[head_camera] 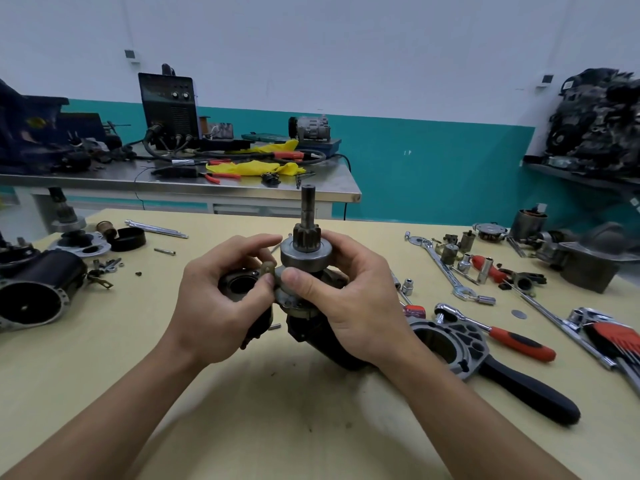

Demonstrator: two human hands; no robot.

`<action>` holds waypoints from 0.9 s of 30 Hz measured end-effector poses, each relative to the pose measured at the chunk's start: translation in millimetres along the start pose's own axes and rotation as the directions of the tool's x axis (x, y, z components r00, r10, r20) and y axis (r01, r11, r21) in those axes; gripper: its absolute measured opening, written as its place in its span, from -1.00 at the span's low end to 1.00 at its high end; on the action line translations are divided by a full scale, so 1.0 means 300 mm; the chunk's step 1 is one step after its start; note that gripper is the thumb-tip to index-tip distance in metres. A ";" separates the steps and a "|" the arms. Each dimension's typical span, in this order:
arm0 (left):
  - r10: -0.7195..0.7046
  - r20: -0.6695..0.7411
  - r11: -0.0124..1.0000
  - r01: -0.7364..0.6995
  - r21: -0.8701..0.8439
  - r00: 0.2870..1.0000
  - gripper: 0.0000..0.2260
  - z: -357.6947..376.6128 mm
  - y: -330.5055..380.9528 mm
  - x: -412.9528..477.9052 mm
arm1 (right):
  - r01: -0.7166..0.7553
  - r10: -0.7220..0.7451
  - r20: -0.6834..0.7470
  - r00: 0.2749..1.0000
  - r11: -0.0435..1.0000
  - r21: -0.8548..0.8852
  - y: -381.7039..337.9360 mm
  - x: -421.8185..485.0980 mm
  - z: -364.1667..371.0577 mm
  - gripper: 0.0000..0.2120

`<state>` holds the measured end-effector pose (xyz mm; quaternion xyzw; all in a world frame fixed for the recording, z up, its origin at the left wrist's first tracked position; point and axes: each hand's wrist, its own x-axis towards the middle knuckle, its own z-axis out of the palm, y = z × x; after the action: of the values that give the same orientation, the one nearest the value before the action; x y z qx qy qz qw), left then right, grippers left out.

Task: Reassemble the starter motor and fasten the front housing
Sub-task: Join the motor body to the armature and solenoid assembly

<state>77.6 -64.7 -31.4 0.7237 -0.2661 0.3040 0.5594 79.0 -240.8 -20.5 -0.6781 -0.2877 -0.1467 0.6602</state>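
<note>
On the desk (277, 427) the starter motor (306, 252) is held with its shaft up. The right grip (346, 299) wraps its body under the pinion. The left grip (221, 299) pinches a small tan lever (267, 268) at the motor's left side. A red-handled ratchet (495, 332) lies right of the motor, a black casing (38, 285) well left, and a steel desk (242, 190) behind.

Light was bright and even, from overhead; we saw no source in frame. Soft, faint shadows lay on the table (311, 427) beneath the left hand (214, 306), right hand (349, 306) and starter motor (306, 252). We noted mild glare on the steel bench (104, 178). Wide-angle distortion curved the edges. The engine heap (599, 116) at far right was smeared and the centre sharp.
</note>
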 end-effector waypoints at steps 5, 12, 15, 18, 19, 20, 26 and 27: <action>0.014 0.016 1.000 -0.014 0.011 1.000 -0.66 -0.005 0.003 0.000 | 0.006 -0.007 0.012 1.000 0.999 0.036 -0.010 -0.005 0.003 -0.68; 0.023 0.008 1.000 -0.023 -0.012 1.000 -0.63 0.001 0.001 0.000 | -0.033 0.030 0.053 0.998 0.997 0.065 -0.022 0.002 -0.003 -0.59; 0.022 0.009 1.000 -0.022 -0.011 1.000 -0.62 0.003 0.001 0.000 | -0.067 0.061 0.079 0.995 0.995 0.070 -0.024 0.003 -0.010 -0.50; 0.014 0.011 1.000 -0.013 -0.016 1.000 -0.67 0.000 -0.001 0.000 | -0.089 0.086 0.102 0.991 0.996 0.029 -0.036 0.015 -0.023 -0.39; 0.016 0.013 1.000 -0.016 -0.010 1.000 -0.68 -0.002 0.000 0.001 | -0.085 0.085 0.098 0.992 0.996 -0.008 -0.038 0.023 -0.026 -0.33; 0.020 0.016 1.000 -0.020 -0.001 1.000 -0.68 -0.004 0.003 0.000 | -0.078 0.082 0.089 0.993 0.996 -0.048 -0.042 0.029 -0.023 -0.28; -0.010 -0.003 0.999 0.010 -0.031 1.000 -0.64 -0.002 0.001 0.001 | -0.034 0.045 0.064 0.997 0.984 -0.174 -0.057 0.061 0.002 -0.24; -0.007 -0.005 1.000 0.007 -0.022 1.000 -0.63 -0.004 -0.002 0.002 | -0.039 0.055 0.088 0.995 0.984 -0.173 -0.063 0.070 -0.001 -0.17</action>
<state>78.2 -63.3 -31.1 0.7177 -0.2655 0.3008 0.5692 84.6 -237.8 7.1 -0.7449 -0.2882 -0.1235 0.5889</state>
